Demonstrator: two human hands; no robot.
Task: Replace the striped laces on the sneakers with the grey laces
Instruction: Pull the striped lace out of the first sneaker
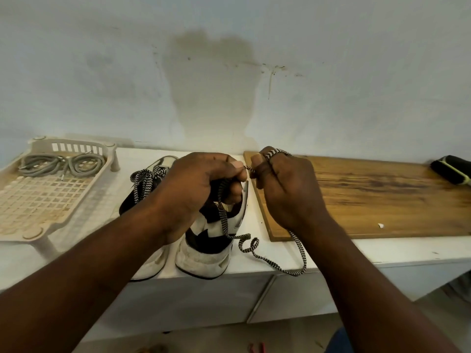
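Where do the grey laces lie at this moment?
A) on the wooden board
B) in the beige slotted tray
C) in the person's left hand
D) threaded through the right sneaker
B: the grey laces lie coiled at the far end of the beige tray.

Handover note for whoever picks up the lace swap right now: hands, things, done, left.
Left hand: pinches the loose striped lace above the right-hand sneaker.
Right hand: the same lace is wound round its fingers, and the tail trails to the counter edge.
Left-hand sneaker: its own striped lace is in place.
Grey laces: coiled in the beige tray.
Done: the right-hand sneaker's lace is mostly pulled out. The left hand hides whether it is clear of the eyelets.
Left: unlace the other sneaker, then thread grey laces into both.
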